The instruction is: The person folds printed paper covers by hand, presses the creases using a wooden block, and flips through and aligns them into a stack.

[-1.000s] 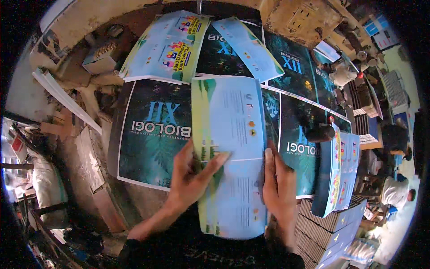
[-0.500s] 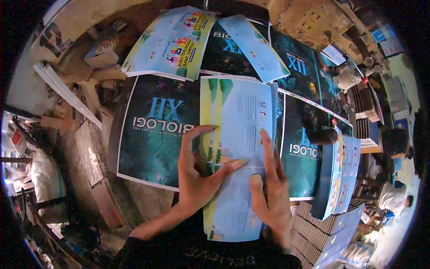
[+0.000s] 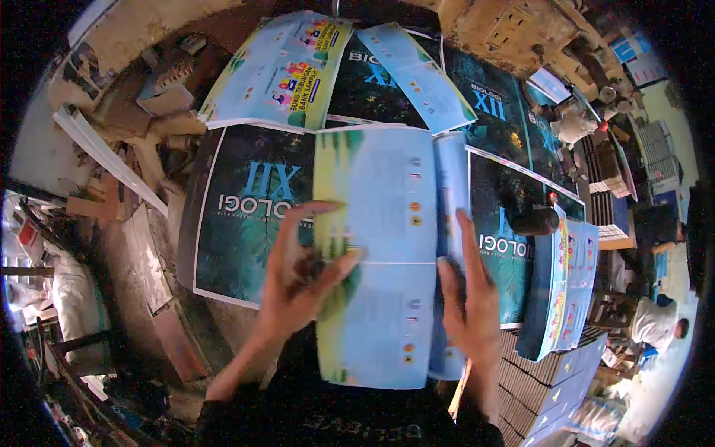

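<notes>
A long light-blue and yellow-green printed sheet (image 3: 383, 223) lies in front of me, with a pale line across its middle. My left hand (image 3: 302, 272) grips its left edge, the thumb on top and the other fingers curled beside it. Along its right side a blue strip of paper (image 3: 447, 167) bends up, apart from the main face. My right hand (image 3: 471, 302) rests against this strip, with thumb and forefinger stretched out and apart. Beneath are large dark teal printed cover sheets (image 3: 242, 246).
A stack of blue and yellow printed sheets (image 3: 261, 82) lies at the far left, and a narrow blue sheet (image 3: 421, 78) slants at the far middle. On the right are a dark cylindrical object (image 3: 538, 221), an upright bundle of prints (image 3: 572, 283) and stacked books (image 3: 547, 387). A person (image 3: 655, 324) sits farther right.
A different face of the blue print now shows under my hands, and a strip has bent up at its right. My left hand has moved left; my right hand has shifted slightly right.
</notes>
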The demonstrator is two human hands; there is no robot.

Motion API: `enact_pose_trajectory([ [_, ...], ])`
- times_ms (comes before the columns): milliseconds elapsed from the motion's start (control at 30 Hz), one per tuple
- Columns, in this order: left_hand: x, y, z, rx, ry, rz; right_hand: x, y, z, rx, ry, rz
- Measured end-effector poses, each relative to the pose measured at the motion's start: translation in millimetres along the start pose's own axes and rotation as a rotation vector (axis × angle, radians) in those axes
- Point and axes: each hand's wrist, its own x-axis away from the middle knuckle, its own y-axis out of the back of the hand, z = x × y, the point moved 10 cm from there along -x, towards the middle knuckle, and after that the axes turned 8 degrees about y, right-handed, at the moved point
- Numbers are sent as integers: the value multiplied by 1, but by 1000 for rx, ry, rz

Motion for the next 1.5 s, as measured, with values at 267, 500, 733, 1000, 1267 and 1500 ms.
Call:
enact_pose_trajectory([
  [267,-4,-18,25,-36,9,9,-6,-2,26,115,14,9],
  [500,11,-15,40,17,459,-4,-10,-7,36,67,-41,43],
  [733,10,0,39,-101,318,20,-10,-3,34,80,-23,5],
  [1000,10,42,23,-80,187,-160,9,16,-34,179,-69,-114],
  [1267,-10,-12,12,-380,26,-4,-7,9,33,104,48,-36],
  [1500,-10,12,1,-168,131,225,18,18,-53,94,-52,-106],
])
